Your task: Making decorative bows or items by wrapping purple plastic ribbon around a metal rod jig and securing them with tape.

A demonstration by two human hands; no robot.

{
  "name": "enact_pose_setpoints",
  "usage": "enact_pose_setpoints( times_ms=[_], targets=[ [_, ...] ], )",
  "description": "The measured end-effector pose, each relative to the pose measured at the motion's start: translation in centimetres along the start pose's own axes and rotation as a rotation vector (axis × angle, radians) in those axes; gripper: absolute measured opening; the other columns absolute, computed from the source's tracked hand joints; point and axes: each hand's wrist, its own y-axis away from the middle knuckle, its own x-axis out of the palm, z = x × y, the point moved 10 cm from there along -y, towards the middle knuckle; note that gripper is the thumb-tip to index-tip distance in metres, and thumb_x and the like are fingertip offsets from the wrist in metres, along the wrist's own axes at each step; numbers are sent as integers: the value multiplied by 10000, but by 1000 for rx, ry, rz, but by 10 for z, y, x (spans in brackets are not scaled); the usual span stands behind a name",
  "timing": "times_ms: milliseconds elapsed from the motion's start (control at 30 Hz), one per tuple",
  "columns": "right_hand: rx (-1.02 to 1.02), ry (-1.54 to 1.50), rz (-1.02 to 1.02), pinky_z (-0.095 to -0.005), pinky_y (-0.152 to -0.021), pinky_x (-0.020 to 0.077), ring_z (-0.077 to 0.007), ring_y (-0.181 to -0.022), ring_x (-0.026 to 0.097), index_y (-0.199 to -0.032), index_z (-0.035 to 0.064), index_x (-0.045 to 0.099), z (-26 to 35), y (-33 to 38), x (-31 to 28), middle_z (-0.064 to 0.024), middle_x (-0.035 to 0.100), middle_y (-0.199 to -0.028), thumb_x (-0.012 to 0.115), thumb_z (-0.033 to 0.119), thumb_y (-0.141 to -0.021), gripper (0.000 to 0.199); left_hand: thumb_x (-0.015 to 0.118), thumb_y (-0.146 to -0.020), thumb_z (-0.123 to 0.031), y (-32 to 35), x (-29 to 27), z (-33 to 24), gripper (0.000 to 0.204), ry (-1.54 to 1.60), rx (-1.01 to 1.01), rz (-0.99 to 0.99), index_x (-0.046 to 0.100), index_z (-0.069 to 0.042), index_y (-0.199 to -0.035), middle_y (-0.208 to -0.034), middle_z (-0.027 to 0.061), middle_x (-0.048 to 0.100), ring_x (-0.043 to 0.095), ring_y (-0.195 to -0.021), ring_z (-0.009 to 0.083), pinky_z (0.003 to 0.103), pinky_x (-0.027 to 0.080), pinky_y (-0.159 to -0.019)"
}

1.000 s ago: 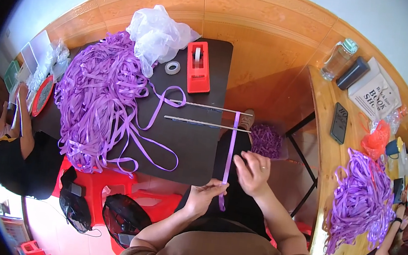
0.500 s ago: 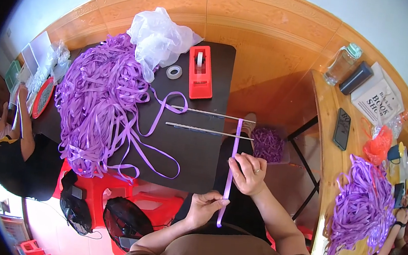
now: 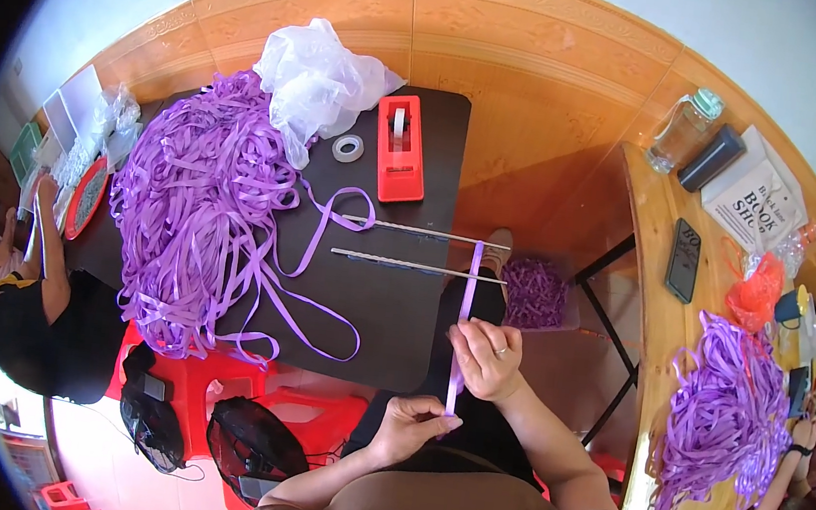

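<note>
Purple strip (image 3: 470, 292) right of frame centre, from far rod (image 3: 411, 228) across near rod (image 3: 417, 266); likely kept taut so it lies straight. Left hand (image 3: 412, 427) pinches it near lower end. Right hand (image 3: 487, 359) curled at strip just above; firm grip, can't tell. Rods overhang black table (image 3: 380, 322), probably for clearance. Ribbon pile (image 3: 197, 211) left, dispenser (image 3: 399, 173) upper centre, likely for reach.

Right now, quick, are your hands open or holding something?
Left hand: closed, pinching the purple ribbon near its lower end.
Right hand: curled at the ribbon higher up; grip unclear.
</note>
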Motion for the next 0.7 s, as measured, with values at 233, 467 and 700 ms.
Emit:
enact_pose_setpoints(
  times_ms=[233, 467, 700],
  targets=[
    [-23, -30, -27, -300, -631, 386, -209, -818, 605, -881, -15, 671, 17, 5, -8, -91, 643, -937, 705, 103, -638, 272, 673, -843, -57, 14, -5, 26, 85, 197, -188, 6, 686, 23, -820, -716, 35, 651, 566, -647, 53, 209, 435, -567],
    [-72, -91, 66, -292, -625, 392, -202, -834, 602, -909, 4, 683, 32, 16, -9, -88, 646, -944, 670, 116, -610, 320, 698, -830, -112, 32, -5, 55, 123, 191, -388, -46, 671, 7, -849, -685, 38, 630, 574, -488, 78, 162, 371, -385],
    [-100, -72, 70, -296, -659, 397, -199, -866, 595, -946, 24, 681, 41, 23, -19, -84, 637, -983, 661, 145, -667, 305, 693, -833, -116, 35, -5, 51, 136, 117, -425, 2, 669, 15, -859, -688, 47, 632, 567, -476, 76, 164, 359, -378]
  ],
)
